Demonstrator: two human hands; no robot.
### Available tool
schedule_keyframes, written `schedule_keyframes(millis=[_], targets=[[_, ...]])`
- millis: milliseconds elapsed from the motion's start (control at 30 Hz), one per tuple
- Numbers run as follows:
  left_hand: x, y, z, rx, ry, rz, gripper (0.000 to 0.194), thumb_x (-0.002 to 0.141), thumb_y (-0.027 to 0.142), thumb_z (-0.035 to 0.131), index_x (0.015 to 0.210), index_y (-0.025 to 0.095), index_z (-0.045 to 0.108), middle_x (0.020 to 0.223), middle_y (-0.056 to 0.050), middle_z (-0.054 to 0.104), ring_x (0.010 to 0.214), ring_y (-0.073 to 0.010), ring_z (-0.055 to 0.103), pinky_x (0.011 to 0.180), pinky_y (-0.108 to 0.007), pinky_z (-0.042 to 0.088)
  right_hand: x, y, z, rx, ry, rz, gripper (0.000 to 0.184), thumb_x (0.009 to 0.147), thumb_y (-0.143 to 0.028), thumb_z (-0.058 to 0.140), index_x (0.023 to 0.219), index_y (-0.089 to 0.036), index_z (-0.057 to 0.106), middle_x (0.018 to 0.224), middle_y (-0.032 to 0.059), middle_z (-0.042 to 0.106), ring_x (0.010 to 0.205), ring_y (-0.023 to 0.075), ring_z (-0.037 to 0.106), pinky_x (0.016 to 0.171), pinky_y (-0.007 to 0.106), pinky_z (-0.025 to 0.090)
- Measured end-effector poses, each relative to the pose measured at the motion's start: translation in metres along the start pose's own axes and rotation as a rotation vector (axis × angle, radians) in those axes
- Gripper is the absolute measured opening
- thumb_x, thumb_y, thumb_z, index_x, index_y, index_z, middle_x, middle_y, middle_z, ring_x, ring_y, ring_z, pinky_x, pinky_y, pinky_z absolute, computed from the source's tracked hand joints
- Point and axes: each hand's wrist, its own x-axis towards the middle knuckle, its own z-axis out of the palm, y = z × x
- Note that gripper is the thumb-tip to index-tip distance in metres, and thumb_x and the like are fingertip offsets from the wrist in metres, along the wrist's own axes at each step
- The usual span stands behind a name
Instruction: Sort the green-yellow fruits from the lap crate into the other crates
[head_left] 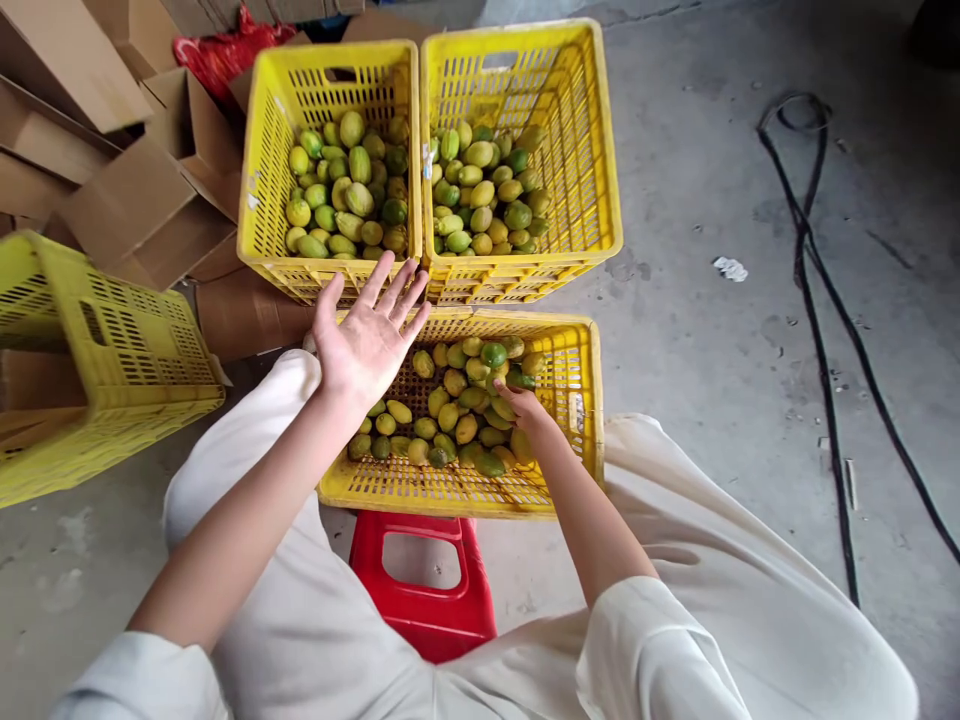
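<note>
Palm up and fingers spread, my left hand [367, 335] is held over the left part of the near yellow crate [598, 400], with nothing in it. My right hand [523, 408] reaches down into that crate among the green and yellow lemons [466, 428]. Its thumb lies against a greenish lemon [502, 408], and the fingers appear closed around it, though they are mostly hidden. Beyond my left hand, the far left crate [330, 262] and the far right crate [611, 190] stand side by side, each holding many more lemons.
A red plastic stool [442, 625] sits below the near crate, between my legs. To the left, another yellow crate [142, 340] holds cardboard, and cardboard boxes [135, 200] are piled behind it. A black cable [825, 370] lies on the concrete floor to the right.
</note>
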Motion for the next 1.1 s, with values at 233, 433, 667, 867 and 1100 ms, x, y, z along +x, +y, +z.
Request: schedule_keyframes(millis=[233, 433, 667, 867, 1100], targets=[[0.004, -0.014, -0.002, 0.069, 0.083, -0.062, 0.041, 0.096, 0.054, 0.048, 0.115, 0.025, 0.069, 0.151, -0.008, 0.062, 0.157, -0.0274, 0.040, 0.127, -0.050, 0.035, -0.054, -0.061, -0.038, 0.607, -0.366, -0.176, 0.056, 0.113, -0.048, 0.020, 0.147, -0.021, 0.056, 0.134, 0.0172, 0.070, 0.117, 0.0268, 0.071, 0.092, 0.046, 0.059], [-0.006, -0.047, 0.003, 0.402, 0.047, -0.340, 0.053, 0.080, 0.041, 0.084, 0.126, 0.027, 0.062, 0.169, -0.013, 0.040, 0.161, -0.0378, 0.028, 0.129, -0.065, 0.024, -0.111, -0.109, -0.065, 0.918, -0.552, -0.475, 0.056, 0.093, -0.076, 0.056, 0.126, -0.032, 0.066, 0.133, 0.0077, 0.071, 0.123, 0.0288, 0.067, 0.092, 0.046, 0.061], [-0.016, -0.055, 0.019, 0.052, -0.255, -0.403, 0.045, 0.088, 0.021, 0.079, 0.128, 0.022, 0.058, 0.128, -0.014, 0.073, 0.112, -0.0280, 0.076, 0.101, -0.055, 0.063, -0.157, -0.107, -0.091, 0.990, -0.464, -0.684, 0.052, 0.069, -0.069, 0.088, 0.092, -0.026, 0.070, 0.113, 0.0077, 0.076, 0.130, 0.0334, 0.063, 0.099, 0.048, 0.059], [-0.005, -0.052, 0.008, 0.240, -0.253, -0.332, 0.039, 0.081, 0.030, 0.086, 0.107, 0.018, 0.060, 0.109, -0.013, 0.075, 0.088, -0.0242, 0.078, 0.067, -0.035, 0.068, -0.171, -0.082, -0.107, 1.081, -0.161, -0.700, 0.051, 0.065, -0.055, 0.096, 0.094, -0.028, 0.063, 0.102, 0.0007, 0.076, 0.092, 0.0209, 0.074, 0.082, 0.034, 0.061], [0.003, -0.042, 0.004, 0.183, -0.253, -0.502, 0.034, 0.094, 0.051, 0.062, 0.107, 0.019, 0.061, 0.094, -0.011, 0.077, 0.098, -0.0315, 0.078, 0.084, -0.048, 0.066, -0.159, -0.065, -0.110, 0.951, -0.524, -0.576, 0.050, 0.081, -0.061, 0.074, 0.113, -0.024, 0.063, 0.050, -0.0071, 0.056, 0.037, 0.0116, 0.040, 0.036, 0.021, 0.028]])
